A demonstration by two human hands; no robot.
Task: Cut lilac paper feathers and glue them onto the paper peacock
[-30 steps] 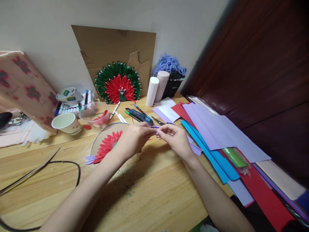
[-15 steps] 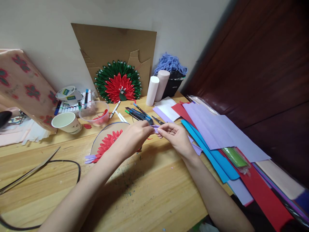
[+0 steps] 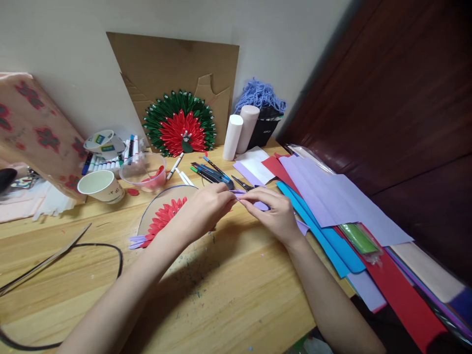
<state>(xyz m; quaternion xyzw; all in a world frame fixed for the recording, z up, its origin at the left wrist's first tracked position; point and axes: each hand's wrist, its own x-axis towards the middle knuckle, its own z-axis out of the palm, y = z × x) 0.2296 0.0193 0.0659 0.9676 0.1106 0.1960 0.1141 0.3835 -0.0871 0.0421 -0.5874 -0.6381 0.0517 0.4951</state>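
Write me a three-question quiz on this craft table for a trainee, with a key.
1. What colour is the small piece pinched where the left hand and the right hand meet?

2. True or false: in the picture, the paper cup stands to the left of the clear bowl.

3. How many pale upright cylinders stand just below the blue yarn in the picture?
A) one
B) two
C) four

Key:
1. Purple
2. True
3. B
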